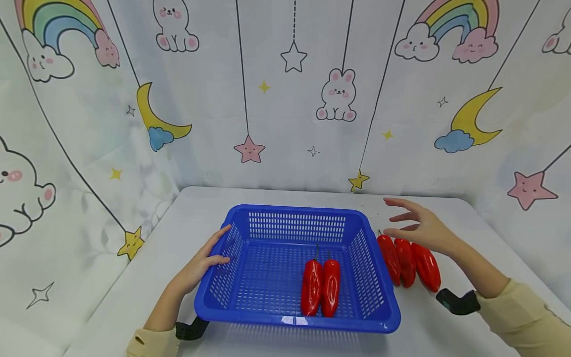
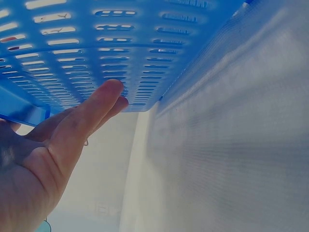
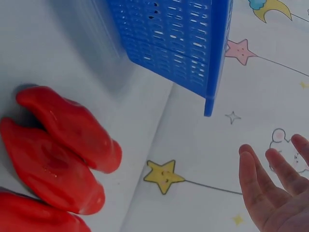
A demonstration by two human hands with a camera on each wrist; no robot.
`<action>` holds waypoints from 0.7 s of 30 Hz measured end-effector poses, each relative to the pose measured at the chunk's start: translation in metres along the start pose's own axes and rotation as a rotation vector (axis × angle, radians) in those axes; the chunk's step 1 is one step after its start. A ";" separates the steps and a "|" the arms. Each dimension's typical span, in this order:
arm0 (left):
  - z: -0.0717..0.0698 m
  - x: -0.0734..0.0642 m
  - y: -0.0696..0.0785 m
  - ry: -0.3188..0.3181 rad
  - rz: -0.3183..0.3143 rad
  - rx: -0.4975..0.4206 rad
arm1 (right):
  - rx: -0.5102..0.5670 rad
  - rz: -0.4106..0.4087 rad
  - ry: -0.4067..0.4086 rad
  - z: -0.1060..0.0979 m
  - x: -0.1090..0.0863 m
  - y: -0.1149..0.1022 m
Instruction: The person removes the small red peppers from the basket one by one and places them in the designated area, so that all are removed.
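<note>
A blue plastic basket [image 1: 290,325] with slotted walls stands on the white table. My left hand [image 1: 202,260] is at its left side, thumb over the rim and other fingers along the outer wall, holding that edge. In the left wrist view those fingers [image 2: 104,99] lie outside the slots. Two glossy red peppers, a left one [image 1: 311,287] and a right one [image 1: 330,287], lie side by side inside. My right hand [image 1: 421,229] hovers right of the basket with fingers spread and nothing held. Three more red peppers [image 3: 53,166] lie on the table beneath it.
The white table [image 1: 446,327] reaches back to a cartoon-printed cloth backdrop [image 1: 285,109]. The basket's right wall [image 3: 169,34] rises beside the loose peppers. Black wrist straps [image 1: 459,301] sit at the cream sleeves [image 1: 522,317].
</note>
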State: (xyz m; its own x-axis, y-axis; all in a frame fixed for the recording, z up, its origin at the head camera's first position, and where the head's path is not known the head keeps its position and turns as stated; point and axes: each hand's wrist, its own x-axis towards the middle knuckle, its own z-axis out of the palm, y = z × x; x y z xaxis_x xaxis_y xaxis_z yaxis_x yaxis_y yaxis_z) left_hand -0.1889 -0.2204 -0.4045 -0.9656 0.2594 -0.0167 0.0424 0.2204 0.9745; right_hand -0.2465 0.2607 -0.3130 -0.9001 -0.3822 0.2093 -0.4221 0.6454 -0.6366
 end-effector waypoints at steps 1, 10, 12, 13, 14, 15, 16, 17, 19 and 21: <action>0.000 0.000 0.000 0.002 -0.002 -0.002 | 0.002 0.002 -0.002 0.001 0.001 -0.001; 0.000 0.001 -0.002 0.005 -0.004 -0.003 | 0.016 -0.021 -0.012 0.008 0.004 -0.011; 0.000 0.001 -0.001 0.004 -0.005 -0.003 | 0.016 -0.044 -0.012 0.009 0.004 -0.014; 0.000 0.001 -0.001 0.003 -0.004 -0.004 | 0.017 -0.056 -0.013 0.009 0.004 -0.015; 0.000 0.001 -0.001 0.004 -0.005 -0.005 | 0.015 -0.062 -0.014 0.010 0.004 -0.016; 0.000 0.001 -0.001 0.003 -0.005 -0.005 | 0.012 -0.063 -0.014 0.011 0.004 -0.017; 0.000 0.001 -0.001 0.004 -0.004 -0.005 | 0.012 -0.069 -0.015 0.012 0.005 -0.018; 0.000 0.000 0.000 0.004 -0.004 -0.005 | 0.012 -0.071 -0.016 0.012 0.005 -0.019; 0.000 0.000 0.000 0.001 -0.003 -0.007 | 0.012 -0.070 -0.018 0.014 0.006 -0.022; 0.000 0.001 0.000 -0.001 -0.001 -0.005 | 0.015 -0.066 -0.018 0.016 0.007 -0.023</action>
State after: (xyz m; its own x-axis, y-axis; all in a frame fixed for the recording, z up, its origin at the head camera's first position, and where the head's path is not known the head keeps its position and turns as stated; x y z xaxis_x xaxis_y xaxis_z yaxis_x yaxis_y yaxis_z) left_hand -0.1896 -0.2205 -0.4042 -0.9654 0.2601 -0.0181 0.0399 0.2160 0.9756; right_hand -0.2415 0.2331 -0.3089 -0.8681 -0.4355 0.2383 -0.4790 0.6086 -0.6325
